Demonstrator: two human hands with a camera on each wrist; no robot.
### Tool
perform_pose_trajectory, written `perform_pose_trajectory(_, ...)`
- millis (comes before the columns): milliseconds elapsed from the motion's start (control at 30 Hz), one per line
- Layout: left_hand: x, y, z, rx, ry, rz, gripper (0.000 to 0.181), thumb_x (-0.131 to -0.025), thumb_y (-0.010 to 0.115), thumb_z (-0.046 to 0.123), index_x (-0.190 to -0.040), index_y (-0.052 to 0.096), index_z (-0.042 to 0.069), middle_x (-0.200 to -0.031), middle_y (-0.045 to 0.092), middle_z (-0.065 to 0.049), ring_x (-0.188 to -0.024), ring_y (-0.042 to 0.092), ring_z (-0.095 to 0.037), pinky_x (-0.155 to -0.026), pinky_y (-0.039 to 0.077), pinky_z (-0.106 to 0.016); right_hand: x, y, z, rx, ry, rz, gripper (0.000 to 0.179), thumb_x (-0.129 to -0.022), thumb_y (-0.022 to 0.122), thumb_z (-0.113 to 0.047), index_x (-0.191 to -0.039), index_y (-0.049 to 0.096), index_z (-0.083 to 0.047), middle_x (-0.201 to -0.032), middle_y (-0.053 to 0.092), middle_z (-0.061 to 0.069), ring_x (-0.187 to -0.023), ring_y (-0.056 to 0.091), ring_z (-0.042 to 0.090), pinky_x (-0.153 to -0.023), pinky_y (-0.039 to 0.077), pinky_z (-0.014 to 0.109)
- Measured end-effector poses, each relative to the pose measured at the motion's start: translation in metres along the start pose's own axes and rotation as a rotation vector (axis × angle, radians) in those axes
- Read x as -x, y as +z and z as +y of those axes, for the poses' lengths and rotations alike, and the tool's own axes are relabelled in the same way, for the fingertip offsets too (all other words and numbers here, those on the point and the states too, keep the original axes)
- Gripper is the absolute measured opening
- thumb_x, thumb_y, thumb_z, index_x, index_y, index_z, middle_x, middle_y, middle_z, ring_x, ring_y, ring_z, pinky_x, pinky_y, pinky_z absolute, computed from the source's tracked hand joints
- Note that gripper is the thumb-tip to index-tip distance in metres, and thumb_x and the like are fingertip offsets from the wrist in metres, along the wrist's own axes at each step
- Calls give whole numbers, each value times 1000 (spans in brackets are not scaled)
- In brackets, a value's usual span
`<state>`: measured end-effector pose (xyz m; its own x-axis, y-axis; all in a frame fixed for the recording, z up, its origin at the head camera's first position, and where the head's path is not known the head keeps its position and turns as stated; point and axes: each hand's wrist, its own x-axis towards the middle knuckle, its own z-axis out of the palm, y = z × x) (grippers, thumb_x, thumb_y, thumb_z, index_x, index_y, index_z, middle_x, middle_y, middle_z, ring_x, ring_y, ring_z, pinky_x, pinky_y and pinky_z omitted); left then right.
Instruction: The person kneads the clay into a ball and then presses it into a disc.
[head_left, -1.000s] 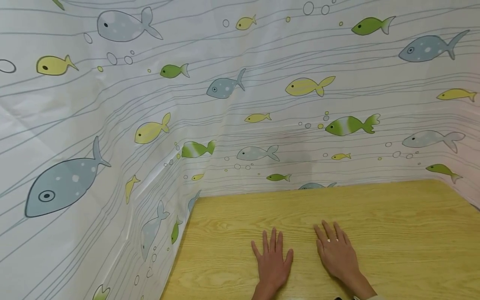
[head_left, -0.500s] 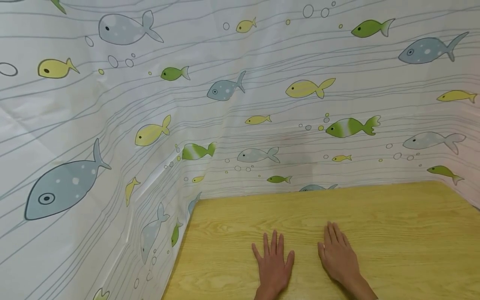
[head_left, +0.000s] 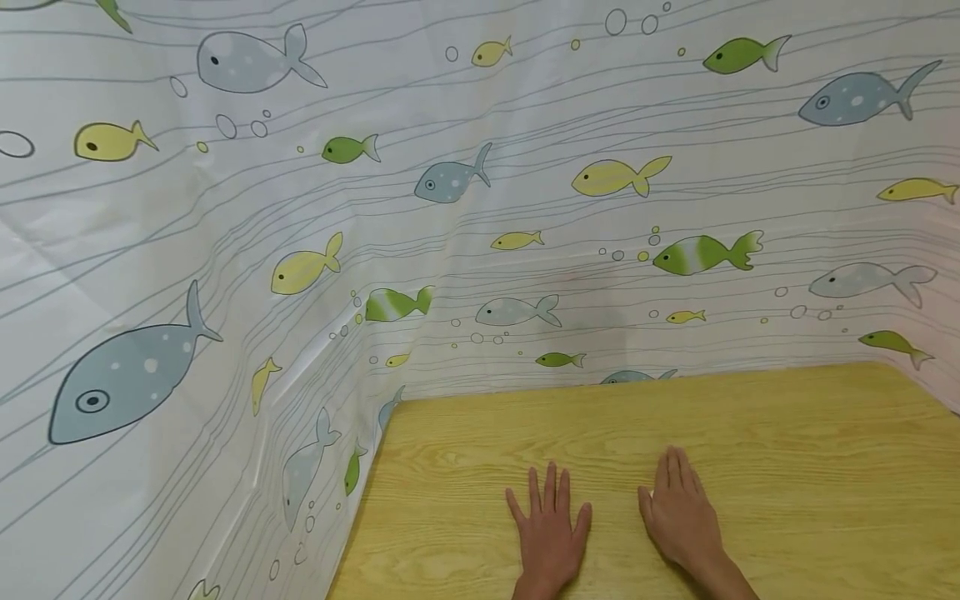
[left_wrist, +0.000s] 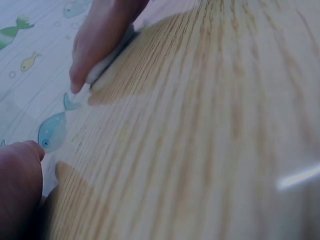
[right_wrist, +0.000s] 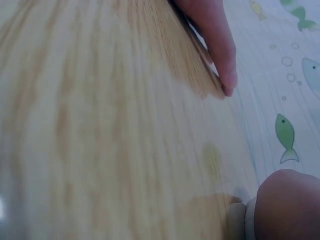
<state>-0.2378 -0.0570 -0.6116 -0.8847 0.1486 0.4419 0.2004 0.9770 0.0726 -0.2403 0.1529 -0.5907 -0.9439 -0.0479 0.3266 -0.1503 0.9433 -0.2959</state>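
Note:
In the head view my left hand (head_left: 551, 537) lies palm down on the wooden tabletop, fingers straight and spread, holding nothing. To its right, my right hand (head_left: 684, 518) rests palm down over a small white thing, its fingers straight and close together. The left wrist view shows the white thing (left_wrist: 106, 66) under the right hand (left_wrist: 100, 40), with a dark lower edge against the wood. Part of the white thing (right_wrist: 250, 220) also shows beside the right hand (right_wrist: 290, 207) in the right wrist view. Most of it is hidden, and I cannot tell its kind.
The yellow wood-grain table (head_left: 465, 450) stretches forward and to the right of both hands. White sheeting (head_left: 570, 108) printed with fish rises behind the table and along its left and right sides.
The right hand's fingers, spread a second ago with bits of white between them, have drawn together. The left hand keeps its place and spread.

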Motion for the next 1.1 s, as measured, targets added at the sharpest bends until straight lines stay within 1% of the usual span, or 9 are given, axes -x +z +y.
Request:
perform_pose_trajectory(100,0,-1,0,4,3,10,60,-107,37,59,-153,49,23,-162,48,0,-151,43,-35,-109,28,-70,0,1,-1,-3,-3,27,65,-104,55,-27,-145,40,21,-155,36,41,-147,35,56,-118,35,64)
perform_pose_trajectory(267,-1,-2,-1,7,3,22,60,-107,37,59,-152,50,22,-161,49,-1,-149,44,-36,-110,28,-70,0,2,-3,-18,-40,132,52,-100,60,-25,-142,56,5,-151,51,30,-141,45,53,-113,40,63)
perform_pose_trajectory(333,-2,-2,-2,1,6,25,60,-107,36,59,-152,50,22,-161,49,-2,-149,44,-36,-110,27,-69,-1,3,-3,-13,-54,164,48,-99,61,-25,-140,60,-1,-148,56,25,-140,47,51,-112,41,63)
perform_pose_trajectory(400,-3,-1,-3,-14,9,31,61,-107,35,60,-152,50,22,-161,48,-1,-150,44,-36,-110,27,-69,-2,3,-4,-6,-59,176,47,-99,61,-25,-140,61,-4,-148,58,23,-139,48,50,-112,41,63)
perform_pose_trajectory(567,-4,0,-4,-35,17,38,61,-106,36,60,-153,50,23,-162,48,-1,-150,44,-35,-112,25,-69,-3,5,-3,4,-61,176,46,-98,61,-26,-140,62,-7,-148,59,21,-139,49,50,-111,42,63)
perform_pose_trajectory(767,-4,-1,-4,-16,11,18,61,-106,37,59,-153,49,22,-162,47,-1,-151,42,-36,-112,24,-69,-4,8,0,-2,-53,145,48,-100,58,-28,-143,60,-7,-150,56,21,-141,46,49,-112,40,64)
perform_pose_trajectory(900,-5,-2,0,7,15,-23,62,-106,36,60,-154,47,21,-164,45,-3,-152,41,-38,-112,24,-72,-2,7,2,-2,-46,151,48,-99,58,-28,-143,60,-7,-150,57,20,-141,47,48,-112,40,63)
perform_pose_trajectory(1000,-5,-1,2,1,11,-59,63,-107,33,61,-156,45,23,-166,41,-1,-154,37,-37,-111,25,-73,-1,5,4,-5,-46,162,48,-98,60,-27,-142,61,-7,-149,58,20,-140,48,47,-112,40,63)
perform_pose_trajectory(1100,-3,0,3,-6,-2,-95,64,-107,31,62,-157,42,24,-167,39,0,-156,35,-36,-111,25,-73,0,6,5,-12,-44,141,49,-99,58,-27,-143,60,-7,-151,56,20,-141,46,48,-113,38,63)
